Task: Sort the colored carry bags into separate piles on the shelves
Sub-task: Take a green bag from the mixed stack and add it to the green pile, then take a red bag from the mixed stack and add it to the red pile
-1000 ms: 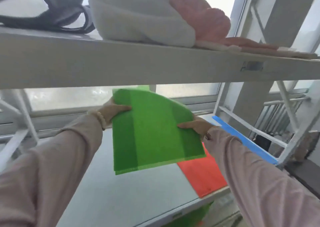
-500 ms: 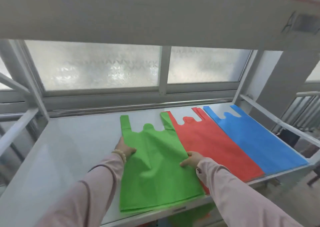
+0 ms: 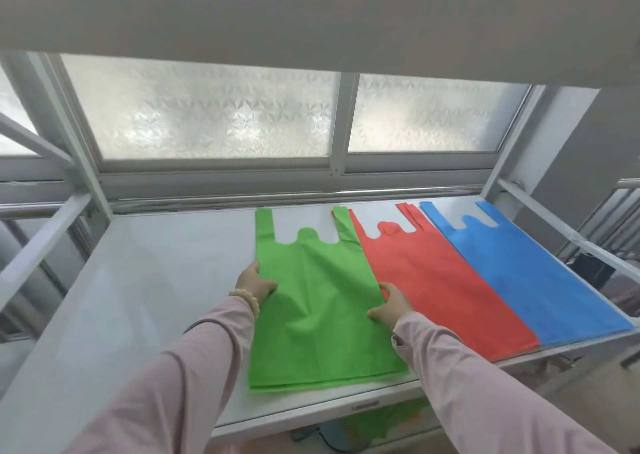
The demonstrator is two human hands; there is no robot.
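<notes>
Risk: the green bag [image 3: 318, 301] overlaps the red bag [image 3: 433, 290] at its far handle; a sideways nudge from my right grip [image 3: 391, 306] would blur the piles (its near hem also sits close to the shelf [image 3: 156, 280] lip).
Grip: left grip [image 3: 256, 282] and right grip both loose, thumbs on top, fingers straight along the side edges.
Bag: flat on the shelf, between my grips.

Three bags lie flat side by side on a shelf [image 3: 156, 297], handles toward the window [image 3: 207, 114] behind. The left bag [image 3: 318, 332] is at frame centre, overlapping the middle bag [image 3: 433, 280], which touches the right bag [image 3: 536, 273]. The left hand [image 3: 254, 282] and right hand [image 3: 393, 306] rest on the left bag's two side edges.
</notes>
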